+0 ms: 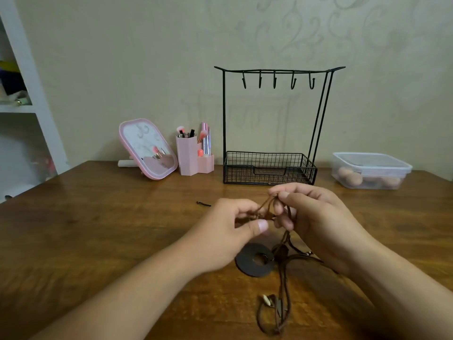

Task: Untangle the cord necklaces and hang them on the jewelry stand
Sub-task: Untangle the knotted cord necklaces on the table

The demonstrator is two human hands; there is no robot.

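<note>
Your left hand (pixel 228 229) pinches a knotted bit of brown cord between thumb and fingers (pixel 262 226); your right hand (pixel 316 217) pinches a loop of the same cord at its fingertips, just beside the left. Both hands hold the tangle lifted just above the desk (pixel 98 229), toward the middle.

The cord necklaces (pixel 282 244) hang down from your grip and trail toward the near edge of the desk. A dark disc pendant (pixel 247 267) lies flat under your left hand; a shell-like charm (pixel 267 300) sits further down the strand. How many necklaces are in the bundle: cannot tell.

Progress, judged: early. Cords are still twisted together. The jewelry stand (pixel 274 119), at the far edge of the desk straight ahead, has all five hooks (pixel 274 81) bare. Left: separate every strand, then hang each.

Surroundings: pink mirror (pixel 147 148) and pink brush holder (pixel 188 155) left of the stand, clear lidded box (pixel 370 170) at the far right, a small dark pin-like item (pixel 203 204) left of your hands. Nothing stands between your hands and the stand; its wire basket (pixel 268 168) is nearest you.
</note>
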